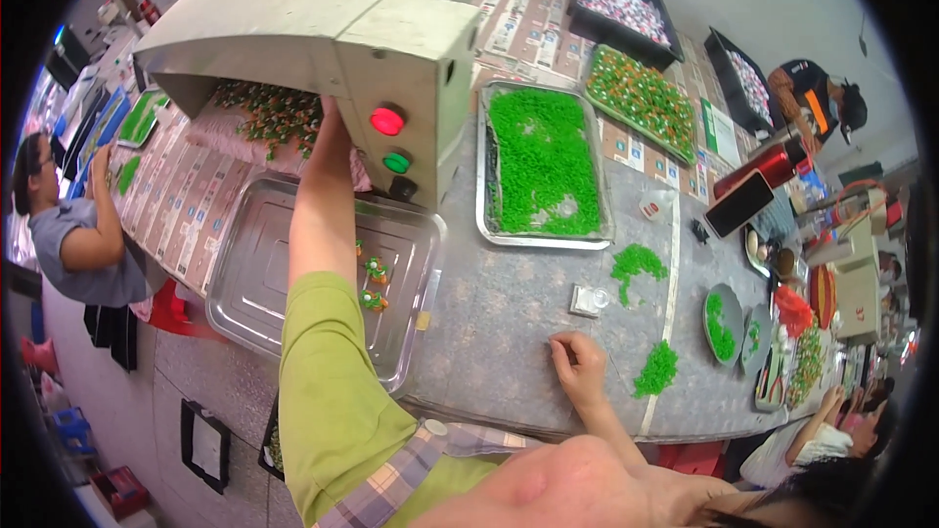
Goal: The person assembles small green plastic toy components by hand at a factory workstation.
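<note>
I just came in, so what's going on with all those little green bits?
The person's left forearm reaches into a metal machine, by a pile of green-and-orange pieces; the left hand is hidden. Their right hand is loosely curled over the table; I can't tell if it holds anything. A few similar pieces lie in the clear tray in front of the machine. To the right, a silver-edged tray is spread with green bits, and more lie in loose piles on the table.
</note>
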`<action>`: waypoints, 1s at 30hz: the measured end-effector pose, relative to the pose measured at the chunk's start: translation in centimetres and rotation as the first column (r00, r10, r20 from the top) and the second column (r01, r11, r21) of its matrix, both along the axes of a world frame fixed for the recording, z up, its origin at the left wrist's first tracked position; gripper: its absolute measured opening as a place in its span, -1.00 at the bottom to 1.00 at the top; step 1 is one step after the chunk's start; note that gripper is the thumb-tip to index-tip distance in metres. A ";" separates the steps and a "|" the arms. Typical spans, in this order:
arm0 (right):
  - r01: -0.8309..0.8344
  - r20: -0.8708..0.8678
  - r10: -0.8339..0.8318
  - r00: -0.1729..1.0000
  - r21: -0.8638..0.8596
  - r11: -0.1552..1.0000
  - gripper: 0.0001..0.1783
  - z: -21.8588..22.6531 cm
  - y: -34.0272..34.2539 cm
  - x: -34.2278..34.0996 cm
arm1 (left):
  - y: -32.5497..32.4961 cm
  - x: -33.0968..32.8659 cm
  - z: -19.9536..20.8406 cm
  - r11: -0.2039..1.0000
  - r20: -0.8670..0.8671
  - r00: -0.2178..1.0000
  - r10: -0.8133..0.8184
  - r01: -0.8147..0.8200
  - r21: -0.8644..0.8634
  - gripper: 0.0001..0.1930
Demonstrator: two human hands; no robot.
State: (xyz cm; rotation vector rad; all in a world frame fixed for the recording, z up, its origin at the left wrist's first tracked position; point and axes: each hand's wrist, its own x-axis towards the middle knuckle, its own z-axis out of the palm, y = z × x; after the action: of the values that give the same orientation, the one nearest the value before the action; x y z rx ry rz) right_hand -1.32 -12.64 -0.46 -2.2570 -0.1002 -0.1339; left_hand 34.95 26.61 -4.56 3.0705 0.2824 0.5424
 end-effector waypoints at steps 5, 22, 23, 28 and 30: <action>-0.017 -0.006 0.017 1.000 0.044 0.999 -0.94 0.6 0.2 -0.1 | 1.7 -0.3 0.6 0.998 -0.011 1.000 0.015 -0.015 0.057 -0.67; -0.100 0.215 0.091 0.972 0.032 0.994 -0.90 0.2 -1.2 -0.3 | 7.2 -20.2 7.0 0.019 0.328 0.937 -0.119 0.333 -0.943 -0.73; -0.071 0.189 0.065 0.980 0.024 0.997 -0.90 -0.1 -1.0 -0.5 | 4.7 -23.2 8.6 -0.041 0.317 0.922 -0.222 0.316 -0.948 -0.75; -0.118 0.349 0.080 0.934 0.089 0.989 -0.91 -0.2 -2.0 -0.1 | -10.1 -33.0 10.2 0.208 0.290 0.819 -0.495 0.436 -0.875 -0.73; 0.006 0.293 -0.053 0.955 0.160 0.987 -0.92 1.6 -3.9 -0.3 | -17.5 -35.6 10.0 0.255 -0.018 0.932 -0.362 0.080 -0.964 -0.85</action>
State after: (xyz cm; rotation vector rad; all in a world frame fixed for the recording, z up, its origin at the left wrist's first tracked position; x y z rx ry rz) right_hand -1.65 -16.56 1.18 -2.0672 -0.2077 -0.4810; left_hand -0.68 9.16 5.43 1.8502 0.0827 -0.0808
